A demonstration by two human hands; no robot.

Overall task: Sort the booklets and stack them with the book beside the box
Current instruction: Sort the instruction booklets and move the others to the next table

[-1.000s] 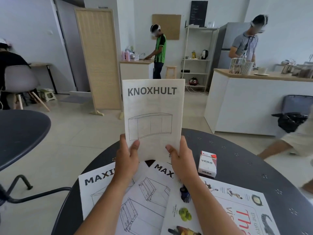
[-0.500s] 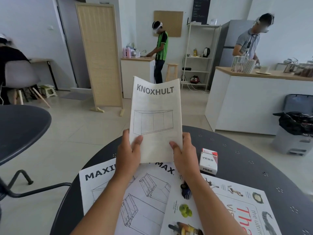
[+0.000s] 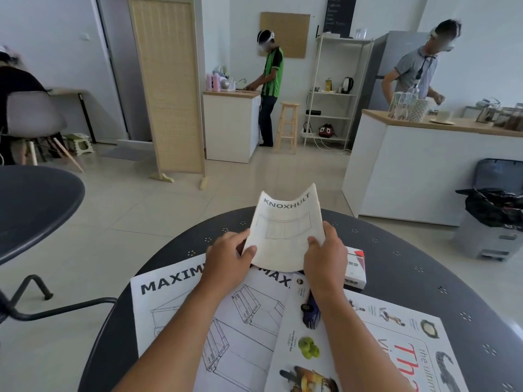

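Observation:
Both hands hold a white booklet titled KNOXHULT (image 3: 285, 230) over the far part of the dark round table (image 3: 410, 284). My left hand (image 3: 229, 258) pinches its lower left edge and my right hand (image 3: 325, 256) its lower right edge. The booklet leans away from me and its top curls. Two MAXIMERA booklets (image 3: 181, 304) lie overlapped on the table under my arms. A large picture book (image 3: 396, 335) with red lettering lies at the right, over one booklet. A small white and red box (image 3: 357, 267) sits just behind my right hand, partly hidden.
A second dark round table (image 3: 34, 205) stands at the left with a black chair frame (image 3: 42, 304) below it. A white counter (image 3: 418, 171) and a bin with a black bag (image 3: 492, 210) are at the right. Three people are farther off in the room.
The KNOXHULT booklet has dropped from upright in front of me to a low, tilted-back position near the table. Both hands came down with it, still gripping its lower edge.

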